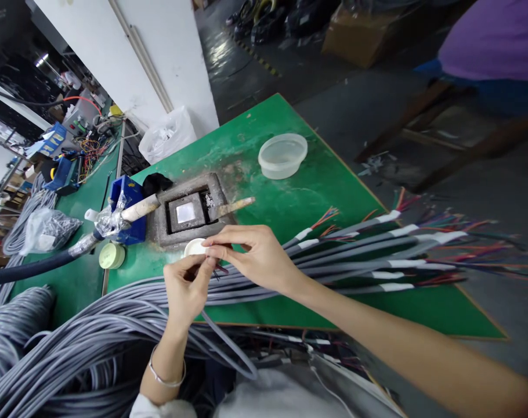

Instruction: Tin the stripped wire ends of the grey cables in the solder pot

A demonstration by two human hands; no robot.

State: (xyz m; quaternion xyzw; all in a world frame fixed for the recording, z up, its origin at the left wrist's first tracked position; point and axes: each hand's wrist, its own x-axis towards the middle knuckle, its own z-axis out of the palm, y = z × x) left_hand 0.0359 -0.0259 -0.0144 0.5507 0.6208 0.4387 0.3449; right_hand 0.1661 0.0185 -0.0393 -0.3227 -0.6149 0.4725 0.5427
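Observation:
My left hand is closed in a pinch around thin dark wires that stick out past its fingertips. A grey cable loops down below that hand. My right hand meets it, thumb and forefinger pressed together at the left fingertips; what lies in this pinch is too small to make out. Just behind the fingers shows a white round dish-like thing, partly hidden. Under and beside both hands runs a bundle of grey cables, with white-wrapped ends and fanned-out coloured wires.
Behind the hands, a solder pot with a shiny square surface is set in the green table, a flat stick across its edge. A nozzle, blue box, pale-green tub and clear plastic bowl stand around it.

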